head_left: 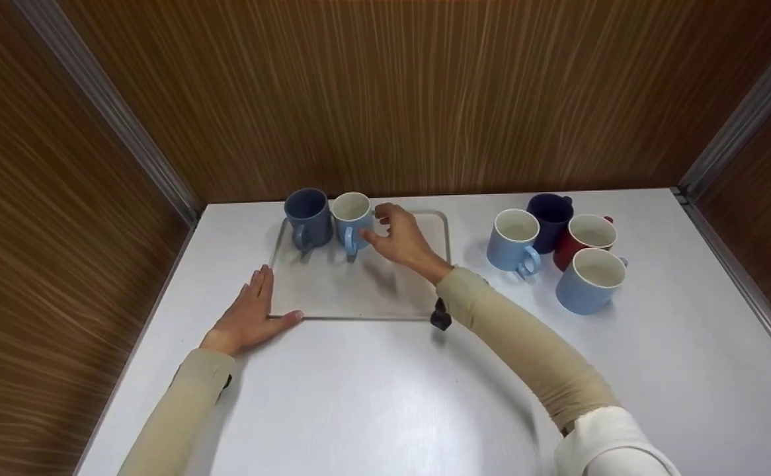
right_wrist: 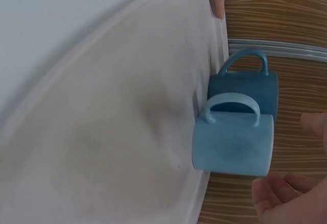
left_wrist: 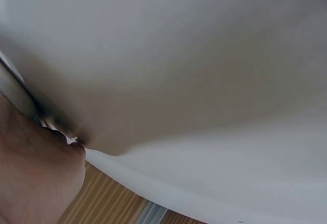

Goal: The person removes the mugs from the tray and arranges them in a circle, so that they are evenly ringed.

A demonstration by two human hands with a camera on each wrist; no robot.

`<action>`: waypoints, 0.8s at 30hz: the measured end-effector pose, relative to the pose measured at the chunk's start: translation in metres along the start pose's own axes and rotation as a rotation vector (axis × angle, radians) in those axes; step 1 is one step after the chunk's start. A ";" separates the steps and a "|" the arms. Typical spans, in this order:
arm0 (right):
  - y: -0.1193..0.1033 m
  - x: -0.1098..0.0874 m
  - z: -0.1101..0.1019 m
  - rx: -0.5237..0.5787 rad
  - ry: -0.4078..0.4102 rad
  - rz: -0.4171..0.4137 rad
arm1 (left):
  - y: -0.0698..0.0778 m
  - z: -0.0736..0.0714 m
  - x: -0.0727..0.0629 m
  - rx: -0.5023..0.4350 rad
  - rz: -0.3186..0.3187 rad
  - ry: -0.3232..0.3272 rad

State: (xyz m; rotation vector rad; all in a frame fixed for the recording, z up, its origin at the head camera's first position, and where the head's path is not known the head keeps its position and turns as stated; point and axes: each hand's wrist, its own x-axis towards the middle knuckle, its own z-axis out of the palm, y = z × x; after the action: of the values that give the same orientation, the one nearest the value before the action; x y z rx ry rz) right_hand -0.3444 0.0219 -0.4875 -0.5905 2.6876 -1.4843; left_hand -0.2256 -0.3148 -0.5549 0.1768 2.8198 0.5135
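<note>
A light blue mug with a pale inside stands upright at the back of a beige tray, its handle toward the front. Just left of it is a dark grey-blue mug, also upright on the tray. My right hand hovers at the right side of the light blue mug, thumb and fingers spread around its rim; in the right wrist view the mug sits free of the grip. My left hand lies with straight fingers at the tray's left front corner, fingers along the left edge and thumb by the front edge.
Right of the tray, on the white table, stand another light blue mug, a dark navy mug, a red mug and a blue mug. Wood-patterned panels enclose the back and sides.
</note>
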 end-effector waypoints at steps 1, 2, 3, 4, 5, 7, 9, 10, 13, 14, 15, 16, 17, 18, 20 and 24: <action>-0.001 0.001 0.004 0.010 -0.010 0.011 | 0.000 -0.001 0.000 0.000 -0.002 -0.001; -0.001 0.003 0.008 0.023 -0.019 0.021 | -0.001 -0.001 0.000 0.000 -0.002 0.000; -0.002 0.003 0.011 0.034 -0.028 0.030 | -0.001 -0.002 0.000 0.001 -0.002 0.000; -0.003 0.004 0.015 0.042 -0.035 0.034 | -0.001 -0.003 0.000 0.002 0.000 0.000; -0.004 0.005 0.018 0.050 -0.043 0.038 | -0.002 -0.003 -0.001 0.003 -0.002 0.001; -0.005 0.005 0.024 0.057 -0.052 0.038 | -0.003 -0.003 -0.001 -0.003 -0.002 0.003; -0.007 0.006 0.029 0.056 -0.054 0.036 | -0.003 -0.003 -0.001 -0.004 -0.001 0.007; -0.007 0.006 0.032 0.057 -0.057 0.038 | -0.004 -0.003 -0.001 -0.005 -0.002 0.009; -0.008 0.005 0.039 0.069 -0.068 0.052 | -0.003 -0.001 -0.002 -0.003 0.001 0.008; -0.008 0.005 0.042 0.076 -0.073 0.057 | -0.003 -0.001 -0.002 -0.003 0.003 0.007; -0.008 0.004 0.044 0.085 -0.079 0.061 | -0.003 0.000 -0.001 -0.006 0.003 0.007; -0.008 0.004 0.046 0.095 -0.083 0.064 | -0.003 0.001 -0.001 -0.008 0.003 0.006; -0.008 0.004 0.048 0.104 -0.083 0.063 | -0.003 0.001 -0.001 -0.010 0.002 0.005; -0.007 0.004 0.050 0.113 -0.083 0.062 | -0.002 0.001 -0.001 -0.014 0.000 0.006; -0.006 0.004 0.052 0.134 -0.070 0.065 | -0.001 0.002 -0.001 -0.014 0.004 0.012; -0.002 0.003 0.056 0.170 -0.030 0.091 | 0.000 0.001 0.001 -0.005 0.015 0.017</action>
State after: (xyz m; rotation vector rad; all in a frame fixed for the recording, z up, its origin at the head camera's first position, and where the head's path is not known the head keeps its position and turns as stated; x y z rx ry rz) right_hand -0.3364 -0.0253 -0.5159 -0.4718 2.4959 -1.6435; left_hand -0.2260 -0.3142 -0.5560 0.1938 2.8357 0.5272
